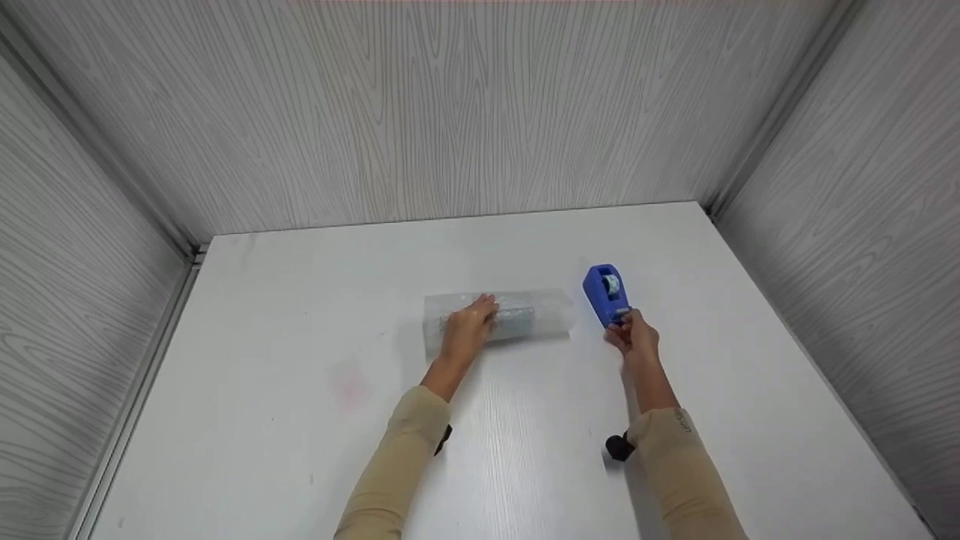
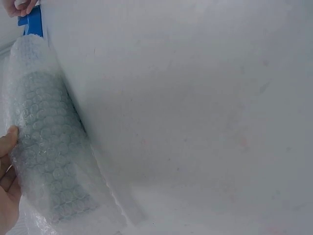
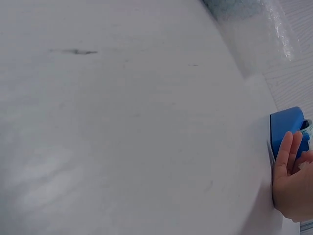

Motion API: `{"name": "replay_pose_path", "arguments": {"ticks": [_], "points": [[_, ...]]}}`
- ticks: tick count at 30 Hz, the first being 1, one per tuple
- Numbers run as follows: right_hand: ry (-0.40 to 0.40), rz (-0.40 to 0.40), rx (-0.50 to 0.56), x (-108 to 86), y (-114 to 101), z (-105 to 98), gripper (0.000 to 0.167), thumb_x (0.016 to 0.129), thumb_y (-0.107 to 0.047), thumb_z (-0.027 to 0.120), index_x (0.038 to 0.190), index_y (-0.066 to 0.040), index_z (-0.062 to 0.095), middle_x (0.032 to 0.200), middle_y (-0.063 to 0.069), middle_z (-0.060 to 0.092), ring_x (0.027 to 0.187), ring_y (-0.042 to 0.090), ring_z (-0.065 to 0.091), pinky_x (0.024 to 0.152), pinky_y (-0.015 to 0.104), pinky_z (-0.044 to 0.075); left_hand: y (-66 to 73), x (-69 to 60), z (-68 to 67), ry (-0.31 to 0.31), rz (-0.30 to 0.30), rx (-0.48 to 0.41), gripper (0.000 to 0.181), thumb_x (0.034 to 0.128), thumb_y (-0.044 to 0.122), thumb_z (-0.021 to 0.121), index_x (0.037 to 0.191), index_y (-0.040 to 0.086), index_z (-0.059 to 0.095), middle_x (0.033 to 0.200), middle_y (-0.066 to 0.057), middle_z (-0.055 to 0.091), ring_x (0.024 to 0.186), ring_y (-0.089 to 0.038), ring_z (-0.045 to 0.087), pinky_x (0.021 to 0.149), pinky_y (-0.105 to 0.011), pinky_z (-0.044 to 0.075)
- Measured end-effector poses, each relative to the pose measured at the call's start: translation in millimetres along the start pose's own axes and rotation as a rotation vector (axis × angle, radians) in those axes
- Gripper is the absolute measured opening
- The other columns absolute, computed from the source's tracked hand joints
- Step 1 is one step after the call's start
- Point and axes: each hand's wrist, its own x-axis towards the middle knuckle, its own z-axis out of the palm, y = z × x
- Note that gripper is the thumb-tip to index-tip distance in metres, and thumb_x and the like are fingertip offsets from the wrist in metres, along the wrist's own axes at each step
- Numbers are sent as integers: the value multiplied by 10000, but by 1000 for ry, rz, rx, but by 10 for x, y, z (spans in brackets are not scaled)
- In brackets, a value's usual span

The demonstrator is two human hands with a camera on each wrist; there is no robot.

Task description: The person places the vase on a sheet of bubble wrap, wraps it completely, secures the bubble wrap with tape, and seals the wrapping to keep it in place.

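A bundle of clear bubble wrap (image 1: 551,311) lies crosswise on the white table, with a darker greenish object showing dimly through its layers. My left hand (image 1: 469,326) holds the bundle from above near its left half. In the left wrist view, bent fingers (image 2: 7,142) touch the side of the bubble wrap (image 2: 49,132). To the right stands a blue tape dispenser (image 1: 600,292) with a roll of tape (image 1: 611,284) in it. My right hand (image 1: 637,337) is at the dispenser's front end, thumb and finger pinching the tape; two other fingers (image 3: 283,152) lie against the blue body (image 3: 283,122).
The white tabletop (image 1: 285,360) spreads around both hands, with a faint pink stain (image 1: 349,386) on the left. Grey wood-grain panels (image 1: 450,112) rise behind it and at both sides. A loose wrap edge (image 2: 115,198) lies flat on the table.
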Motion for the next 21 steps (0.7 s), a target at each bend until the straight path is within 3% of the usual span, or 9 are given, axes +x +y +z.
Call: {"name": "replay_pose_path", "arguments": {"ticks": [5,12,21], "points": [[-32,5,9,-14,16,-17,212,896,-219,532,867,-22,458,767,123,625,728,197,634,784,328,514,-17,-7,6,-1,-9,0,201,751,-13,716,950,-16,689,1065,-159,634,1020,-264,594,841,-350,483],[-47,31,-3,-36,6,-34,199,897,-176,538,993,-16,470,800,128,620,742,195,627,838,332,488,-8,-11,8,-14,-24,-6,220,735,-8,729,951,-21,691,1071,-159,629,1026,-260,590,850,-339,478],[-66,76,33,-36,-64,-42,136,890,-126,551,831,-11,512,648,97,612,626,185,628,772,334,518,25,3,-18,-54,-51,21,239,750,12,720,983,-24,684,1099,-140,617,1051,-247,575,868,-307,464]]}}
